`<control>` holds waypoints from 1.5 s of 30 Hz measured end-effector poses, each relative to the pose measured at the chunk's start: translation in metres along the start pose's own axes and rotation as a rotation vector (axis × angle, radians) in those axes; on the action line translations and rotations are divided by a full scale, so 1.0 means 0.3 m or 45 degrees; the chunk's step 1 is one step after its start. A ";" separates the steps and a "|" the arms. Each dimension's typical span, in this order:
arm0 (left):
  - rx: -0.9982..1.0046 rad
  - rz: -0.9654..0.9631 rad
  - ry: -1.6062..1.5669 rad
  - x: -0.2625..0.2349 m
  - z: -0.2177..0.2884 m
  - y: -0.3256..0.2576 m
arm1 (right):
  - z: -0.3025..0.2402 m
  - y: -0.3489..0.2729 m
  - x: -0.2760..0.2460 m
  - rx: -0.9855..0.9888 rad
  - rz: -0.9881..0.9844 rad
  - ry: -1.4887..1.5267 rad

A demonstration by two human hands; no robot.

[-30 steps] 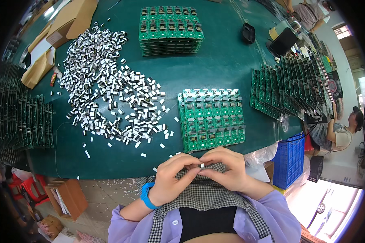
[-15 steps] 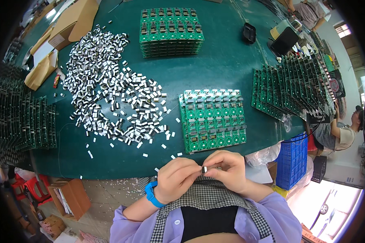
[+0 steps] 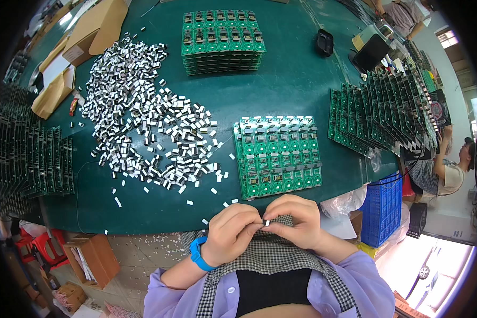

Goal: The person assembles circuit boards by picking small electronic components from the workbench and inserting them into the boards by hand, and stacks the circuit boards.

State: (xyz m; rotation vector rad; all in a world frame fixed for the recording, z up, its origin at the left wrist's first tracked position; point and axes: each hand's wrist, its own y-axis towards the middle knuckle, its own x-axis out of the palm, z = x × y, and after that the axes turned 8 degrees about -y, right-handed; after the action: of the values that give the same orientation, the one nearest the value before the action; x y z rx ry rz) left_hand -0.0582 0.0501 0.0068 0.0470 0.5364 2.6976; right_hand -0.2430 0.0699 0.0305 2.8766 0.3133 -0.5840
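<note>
My left hand [image 3: 233, 230] and my right hand [image 3: 297, 220] meet just below the near edge of the green table [image 3: 297, 79], fingertips pinched together on one small white and silver component [image 3: 266, 223]. A blue wristband [image 3: 197, 254] is on my left wrist. Right above my hands lies a green circuit board panel [image 3: 277, 155] with rows of small parts fitted on it. A wide heap of the same small white and silver components [image 3: 143, 122] spreads over the table to the left.
A stack of green board panels [image 3: 222, 40] lies at the far middle. More boards stand on edge at the right [image 3: 381, 114] and the left [image 3: 29, 159]. Cardboard boxes [image 3: 93, 26] sit far left, a blue crate [image 3: 384, 209] and a seated person [image 3: 442, 169] at right.
The view has tilted slightly, so the table sits higher in the frame. My hands stay together at the table edge, still working the small component between the fingertips.
</note>
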 end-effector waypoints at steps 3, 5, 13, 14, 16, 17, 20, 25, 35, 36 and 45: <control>0.019 -0.025 -0.003 0.005 -0.003 0.000 | -0.018 0.019 -0.012 0.130 -0.104 0.115; -0.003 -0.046 -0.040 0.005 -0.002 -0.005 | -0.026 0.034 -0.022 0.245 -0.184 0.227; -0.018 0.024 0.133 0.019 0.001 0.009 | -0.011 -0.005 -0.019 -0.098 0.095 -0.349; -0.011 0.028 0.134 0.018 -0.001 0.010 | -0.012 -0.009 -0.012 -0.044 0.150 -0.305; -0.003 0.031 0.133 0.020 0.000 0.011 | -0.010 -0.008 -0.014 -0.080 0.149 -0.319; -0.010 0.061 0.151 0.023 -0.001 0.009 | -0.010 -0.008 -0.016 -0.117 0.148 -0.335; -0.020 0.057 0.171 0.024 0.001 0.019 | -0.006 -0.006 -0.017 -0.130 0.196 -0.354; 0.122 0.049 0.547 -0.028 -0.013 0.090 | 0.035 0.027 -0.111 0.001 0.401 -0.524; -0.124 0.044 1.223 -0.084 -0.078 0.125 | 0.060 0.068 -0.161 -0.263 0.097 -1.060; -0.108 0.039 1.203 -0.082 -0.079 0.126 | 0.059 0.068 -0.162 -0.273 0.082 -1.068; -0.063 0.177 0.943 -0.081 -0.058 0.105 | 0.052 0.063 -0.155 -0.297 0.035 -1.110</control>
State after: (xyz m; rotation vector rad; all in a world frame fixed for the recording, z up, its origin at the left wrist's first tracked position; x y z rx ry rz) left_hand -0.0493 0.0077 0.0036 -0.9891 0.6826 2.8020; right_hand -0.2860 0.0406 0.0378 2.1348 0.1760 -1.5655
